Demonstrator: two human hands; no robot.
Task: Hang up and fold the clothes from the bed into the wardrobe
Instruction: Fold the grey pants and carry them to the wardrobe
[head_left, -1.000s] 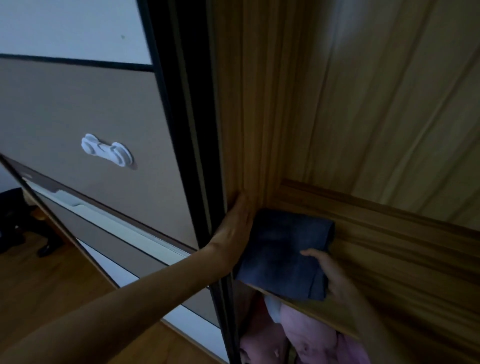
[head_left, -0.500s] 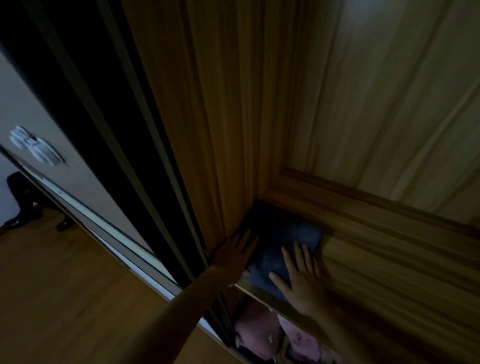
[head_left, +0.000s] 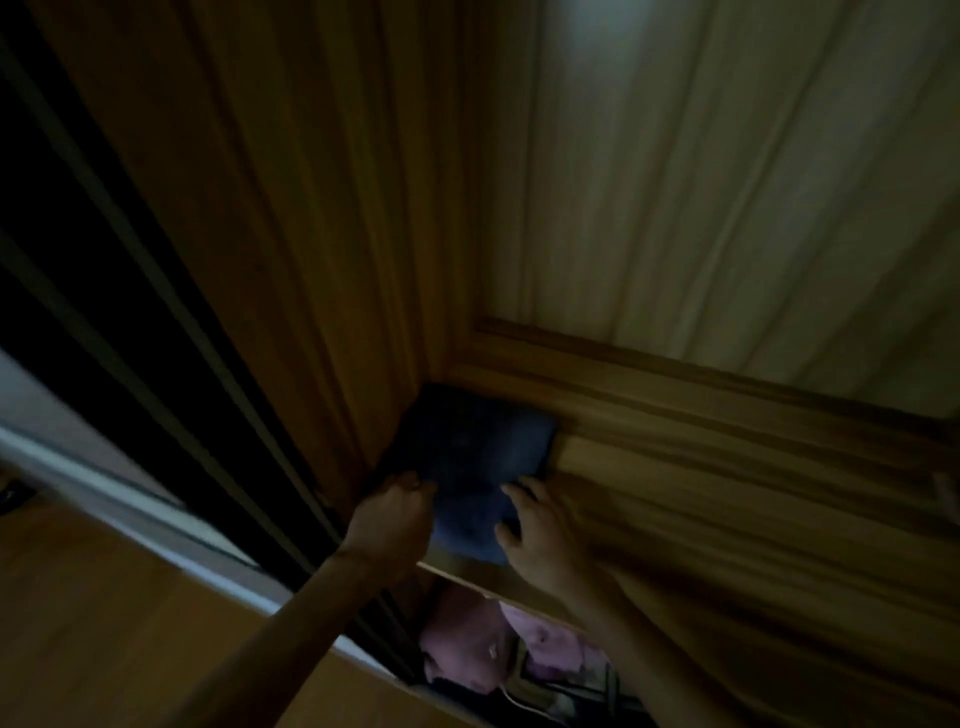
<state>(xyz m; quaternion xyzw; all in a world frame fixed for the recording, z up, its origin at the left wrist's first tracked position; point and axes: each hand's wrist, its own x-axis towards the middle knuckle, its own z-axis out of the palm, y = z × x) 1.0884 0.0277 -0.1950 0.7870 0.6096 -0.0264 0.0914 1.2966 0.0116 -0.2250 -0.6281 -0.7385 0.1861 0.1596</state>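
The wardrobe (head_left: 675, 208) fills most of the view, its wood-grain side and back panels meeting in a corner above a shelf (head_left: 701, 467); a dark sliding-door frame (head_left: 130, 260) runs down the left, with wooden floor (head_left: 104, 623) beyond it. On the shelf, pushed right into that rear left corner, lies the folded dark blue garment (head_left: 478, 457), flat, its long axis running from the shelf's front edge back toward the corner and its near end reaching almost to the shelf lip. It lies directly ahead of both hands, between them. Below the shelf some pink clothes (head_left: 467, 649) show in the lower compartment, too dim to sort out. The left hand (head_left: 389, 525) sits at the garment's near left edge, fingers curled loosely with the tips touching the cloth; whether it pinches the fabric cannot be told in this light. The right hand (head_left: 535, 535) rests at the near right edge, fingers partly spread and laid against the cloth and shelf, holding nothing. Both are about equally near, so either could square the bundle; the placing looks nearly done.
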